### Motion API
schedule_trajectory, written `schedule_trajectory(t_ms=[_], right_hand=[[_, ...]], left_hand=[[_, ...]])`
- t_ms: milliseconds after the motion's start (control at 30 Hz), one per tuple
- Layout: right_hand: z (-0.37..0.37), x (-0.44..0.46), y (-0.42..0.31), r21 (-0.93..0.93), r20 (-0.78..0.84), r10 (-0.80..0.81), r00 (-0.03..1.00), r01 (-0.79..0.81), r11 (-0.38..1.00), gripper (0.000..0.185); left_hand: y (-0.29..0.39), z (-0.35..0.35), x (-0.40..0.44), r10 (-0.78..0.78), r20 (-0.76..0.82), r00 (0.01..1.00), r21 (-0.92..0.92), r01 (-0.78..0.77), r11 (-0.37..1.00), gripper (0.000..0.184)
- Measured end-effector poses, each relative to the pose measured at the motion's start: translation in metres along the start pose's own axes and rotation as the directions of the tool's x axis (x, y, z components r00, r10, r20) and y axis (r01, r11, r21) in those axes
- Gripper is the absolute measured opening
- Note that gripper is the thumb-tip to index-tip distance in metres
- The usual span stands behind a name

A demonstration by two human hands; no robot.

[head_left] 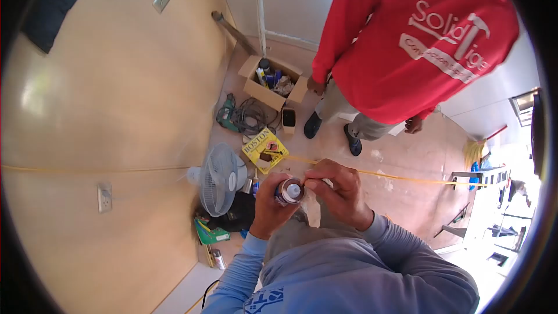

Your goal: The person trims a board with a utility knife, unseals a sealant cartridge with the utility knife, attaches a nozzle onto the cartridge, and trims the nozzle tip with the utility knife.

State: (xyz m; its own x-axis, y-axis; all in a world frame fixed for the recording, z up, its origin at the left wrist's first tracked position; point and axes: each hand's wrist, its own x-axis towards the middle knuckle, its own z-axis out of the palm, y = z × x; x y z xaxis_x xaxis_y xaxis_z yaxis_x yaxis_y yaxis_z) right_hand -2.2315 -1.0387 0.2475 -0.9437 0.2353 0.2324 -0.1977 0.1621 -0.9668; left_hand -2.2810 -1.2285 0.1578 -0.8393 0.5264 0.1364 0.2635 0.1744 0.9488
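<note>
My left hand is wrapped round a spray can, seen from above in front of my waist. The can has a dark side, a brownish rim and a pale nozzle in the middle of its top. Close beside that rim, the thumb and fingers of my right hand are pinched together. Whatever sits between those fingertips is too small to make out. Behind my hands, a yellow BOSTON box lies on the floor.
A white fan stands by the left wall. Beyond are a green power tool with a coiled cable and an open cardboard box of cans. A person in a red shirt stands ahead. A yellow strap crosses the room.
</note>
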Motion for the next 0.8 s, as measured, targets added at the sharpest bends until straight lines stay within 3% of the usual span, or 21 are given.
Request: schedule_trajectory(t_ms=[300,433,567,633,733,800], right_hand=[[-0.016,-0.004,-0.045,-0.242,0.018,-0.279,0.96,0.275,0.931,0.023],[-0.024,-0.009,-0.055,-0.263,0.009,-0.284,0.959,0.276,0.925,0.022],[-0.027,-0.023,-0.054,-0.272,-0.044,-0.263,0.964,0.242,0.931,0.019],[-0.024,-0.007,-0.052,-0.366,0.037,-0.332,0.943,0.321,0.873,0.017],[-0.032,-0.017,-0.055,-0.32,0.023,-0.305,0.952,0.296,0.9,0.019],[-0.044,-0.03,-0.061,-0.334,0.003,-0.312,0.95,0.295,0.895,0.016]], left_hand=[[0.051,-0.003,0.012,0.096,0.079,0.992,-0.097,-0.088,0.991,0.06],[0.072,-0.005,0.015,0.037,0.164,0.986,-0.037,-0.032,0.999,0.058],[0.065,0.005,0.005,-0.044,0.193,0.98,-0.156,0.075,0.985,0.056],[0.059,-0.008,0.021,-0.017,0.193,0.981,-0.042,0.026,0.999,0.058],[0.065,0.003,0.02,-0.091,0.19,0.978,-0.149,0.121,0.982,0.062],[0.075,0.013,0.018,-0.042,0.2,0.979,-0.094,0.062,0.994,0.057]])
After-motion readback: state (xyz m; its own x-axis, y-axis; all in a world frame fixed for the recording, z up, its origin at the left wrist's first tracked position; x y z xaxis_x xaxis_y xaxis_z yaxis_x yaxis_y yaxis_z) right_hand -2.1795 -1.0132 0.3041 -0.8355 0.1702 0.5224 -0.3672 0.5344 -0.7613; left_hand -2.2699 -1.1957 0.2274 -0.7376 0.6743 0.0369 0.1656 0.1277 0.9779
